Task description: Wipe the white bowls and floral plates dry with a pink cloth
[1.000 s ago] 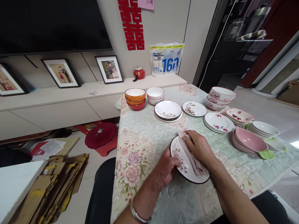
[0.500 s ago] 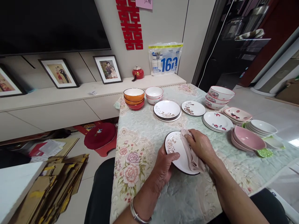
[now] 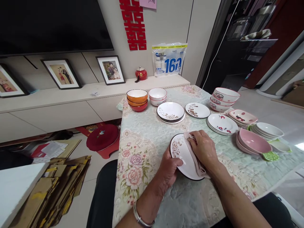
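A white plate (image 3: 186, 160) with a dark rim and brown flowers is tilted above the floral tablecloth (image 3: 139, 142). My left hand (image 3: 169, 167) grips its left edge, thumb over the face. My right hand (image 3: 204, 148) presses a pale pink cloth (image 3: 195, 158) onto the plate's right side, fingers bent over the cloth. Beyond the plate lie a stack of brown-flowered plates (image 3: 170, 111) and a single similar plate (image 3: 197, 110). A stack of red-flowered plates (image 3: 222, 123) is to the right of them.
Orange and red bowls (image 3: 137, 99) and pink-rimmed bowls (image 3: 157, 96) stand at the back left. Patterned bowls (image 3: 225, 98), a pink dish (image 3: 254, 141) and small white bowls (image 3: 269, 129) line the right side. A low cabinet (image 3: 106, 95) runs behind.
My right hand has shifted slightly on the plate, and the cloth is more bunched under it. The plate has turned a little and moved slightly right.
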`<state>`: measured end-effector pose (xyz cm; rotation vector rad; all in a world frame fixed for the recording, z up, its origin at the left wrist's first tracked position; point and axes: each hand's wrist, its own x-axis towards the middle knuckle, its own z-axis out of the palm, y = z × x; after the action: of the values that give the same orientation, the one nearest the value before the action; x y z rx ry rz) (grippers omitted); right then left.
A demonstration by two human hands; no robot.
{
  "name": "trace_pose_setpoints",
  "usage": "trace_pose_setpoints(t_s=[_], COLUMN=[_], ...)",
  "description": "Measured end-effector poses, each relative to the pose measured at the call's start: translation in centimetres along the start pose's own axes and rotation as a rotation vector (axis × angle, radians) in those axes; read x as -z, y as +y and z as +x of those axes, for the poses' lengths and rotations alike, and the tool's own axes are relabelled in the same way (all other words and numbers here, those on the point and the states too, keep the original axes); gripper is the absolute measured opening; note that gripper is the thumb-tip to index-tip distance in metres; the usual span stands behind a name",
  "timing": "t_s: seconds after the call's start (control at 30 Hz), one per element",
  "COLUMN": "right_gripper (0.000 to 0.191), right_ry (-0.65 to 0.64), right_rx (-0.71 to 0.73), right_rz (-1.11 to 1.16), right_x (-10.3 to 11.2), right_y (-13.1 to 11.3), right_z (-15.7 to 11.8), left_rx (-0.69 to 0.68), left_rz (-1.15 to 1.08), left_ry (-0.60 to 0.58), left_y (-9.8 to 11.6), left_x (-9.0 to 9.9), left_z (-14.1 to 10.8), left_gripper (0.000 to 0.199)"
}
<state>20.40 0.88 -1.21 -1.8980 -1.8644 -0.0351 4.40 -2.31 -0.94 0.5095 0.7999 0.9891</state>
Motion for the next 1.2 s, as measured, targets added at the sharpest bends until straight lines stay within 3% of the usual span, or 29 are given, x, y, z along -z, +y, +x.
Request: trace_pose_setpoints(t_s=[0.1, 0.3, 0.5, 0.6, 0.83, 1.07, 1.2], right_gripper=[0.018, 0.016, 0.015, 0.016, 0.014, 0.013, 0.015], right_ry=[-0.071, -0.298, -0.095, -0.042, -0.302, -0.011, -0.158], right_rx=[0.116, 0.321, 0.109, 0.039, 0.236, 0.191, 0.084], right_rz=[0.196, 0.591, 0.345, 0.228, 0.493, 0.203, 0.277], right_x=[0.2, 1.0, -0.2, -0.1, 1.1, 0.7, 0.9], right_y=[-1.1, -3.6, -0.6, -0.2, -3.5, -0.5, 0.7], right_z=[-0.4, -1.1, 0.2, 0.2, -1.2, 0.2, 0.5], left_rx=[0.008, -0.017, 0.032, 0.028, 0.015, 0.041, 0.055], left_rz=[-0.001, 0.039, 0.009, 0.007, 0.061, 0.012, 0.003], left_ry=[-0.041, -0.035, -0.110, -0.132, -0.084, -0.184, -0.172], left_y=[0.0, -0.3, 0.0, 0.1, -0.2, 0.2, 0.4], left_x=[0.0, 0.1, 0.1, 0.1, 0.2, 0.2, 0.0], left_z=[-0.1, 0.0, -0.3, -0.4, -0.1, -0.4, -0.5], left_gripper=[0.070, 0.046, 0.072, 0.075, 0.050, 0.076, 0.070])
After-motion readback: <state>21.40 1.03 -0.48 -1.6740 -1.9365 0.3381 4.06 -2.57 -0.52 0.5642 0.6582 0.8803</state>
